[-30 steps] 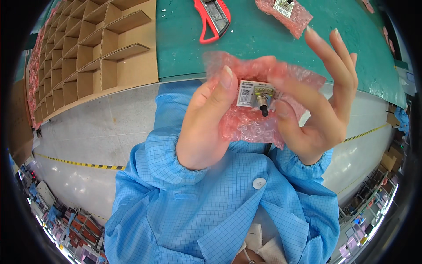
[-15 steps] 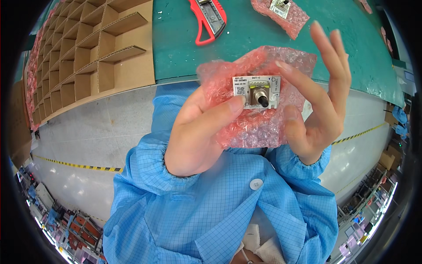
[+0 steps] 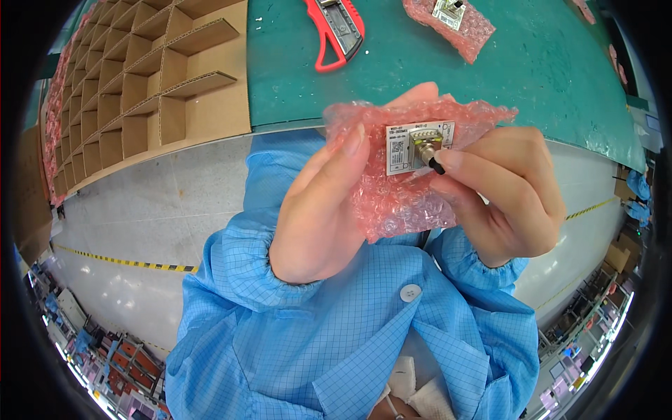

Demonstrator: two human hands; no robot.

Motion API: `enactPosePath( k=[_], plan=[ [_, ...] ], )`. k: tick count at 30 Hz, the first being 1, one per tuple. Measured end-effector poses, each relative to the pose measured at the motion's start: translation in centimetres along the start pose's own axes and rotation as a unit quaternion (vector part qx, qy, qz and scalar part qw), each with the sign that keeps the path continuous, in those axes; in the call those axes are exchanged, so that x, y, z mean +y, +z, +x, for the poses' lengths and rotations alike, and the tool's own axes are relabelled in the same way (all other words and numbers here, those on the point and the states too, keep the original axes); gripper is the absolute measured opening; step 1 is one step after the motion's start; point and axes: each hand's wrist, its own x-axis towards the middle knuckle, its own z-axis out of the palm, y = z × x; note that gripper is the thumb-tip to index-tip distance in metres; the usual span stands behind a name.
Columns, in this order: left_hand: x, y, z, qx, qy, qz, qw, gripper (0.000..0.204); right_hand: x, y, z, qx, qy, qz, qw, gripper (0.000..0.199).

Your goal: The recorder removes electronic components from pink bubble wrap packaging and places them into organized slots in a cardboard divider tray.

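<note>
Both hands hold one pink bubble-wrap pouch point(image 3: 399, 189) up close: left hand point(image 3: 322, 203) clamps its edge, right hand point(image 3: 504, 196) pinches the small labelled component point(image 3: 418, 145) on it. Best to steady the wrap firmly. Beyond lie a red cutter point(image 3: 336, 28) and cardboard dividers point(image 3: 147, 91).

Green bench mat point(image 3: 546, 63) above pale grey floor point(image 3: 161, 203) with striped tape.

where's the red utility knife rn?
In the head view, the red utility knife lies on the green mat at the top centre, between the cardboard divider tray to its left and a second pink bubble-wrapped part to its right.
</note>
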Motion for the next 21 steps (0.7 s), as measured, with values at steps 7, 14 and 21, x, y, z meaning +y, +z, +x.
enactPosePath(
  k=[7,14,21],
  plan=[
    [-0.2,-0.1,-0.1,-0.008,-0.004,-0.022,1.000,0.060,0.0,-0.3,0.1,-0.032,0.038,-0.011,0.999,0.025],
    [-0.1,0.0,-0.4,0.003,-0.013,-0.009,1.000,0.060,0.4,-0.6,-0.2,-0.043,0.096,-0.020,0.994,0.017],
    [-1.0,2.1,-0.4,0.020,0.039,-0.025,0.999,0.061,1.1,-0.3,-1.2,0.002,0.217,0.159,0.963,0.013]
  ],
)
